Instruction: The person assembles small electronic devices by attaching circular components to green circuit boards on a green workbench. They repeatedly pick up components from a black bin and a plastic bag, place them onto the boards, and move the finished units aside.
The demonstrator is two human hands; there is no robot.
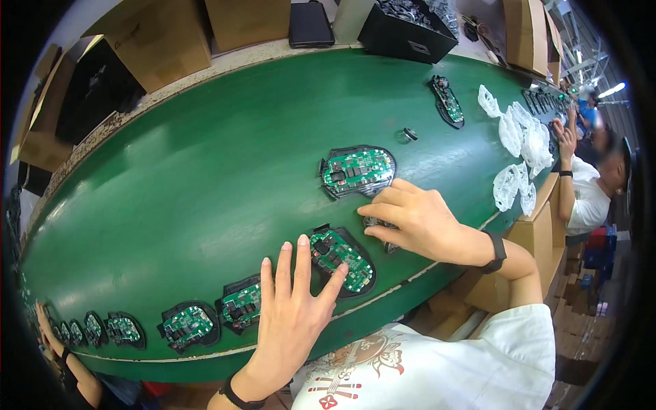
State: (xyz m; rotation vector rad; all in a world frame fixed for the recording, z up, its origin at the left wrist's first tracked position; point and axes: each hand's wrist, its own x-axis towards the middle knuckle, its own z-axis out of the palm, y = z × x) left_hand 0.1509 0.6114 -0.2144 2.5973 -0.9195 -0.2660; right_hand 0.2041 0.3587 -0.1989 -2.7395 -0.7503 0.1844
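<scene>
My left hand (294, 311) is spread open, its fingertips at the left side of a green circuit board in a black plastic shell (345, 263). Beyond that unit, my right hand (413, 222) is curled over a small dark grey part (374, 222), mostly covered by the fingers. Just past the right hand lies another shell with its green board (357, 171) facing up. Partly behind my left hand sits one more board in its shell (240, 305).
More board-filled shells (188, 324) line the near edge leftward, where another person's hand (46, 328) reaches in. Farther right are a small round part (408, 134), a narrow board unit (446, 101) and white plastic pieces (523, 137). A black bin (410, 37) and cartons stand behind; a co-worker (588, 184) sits right.
</scene>
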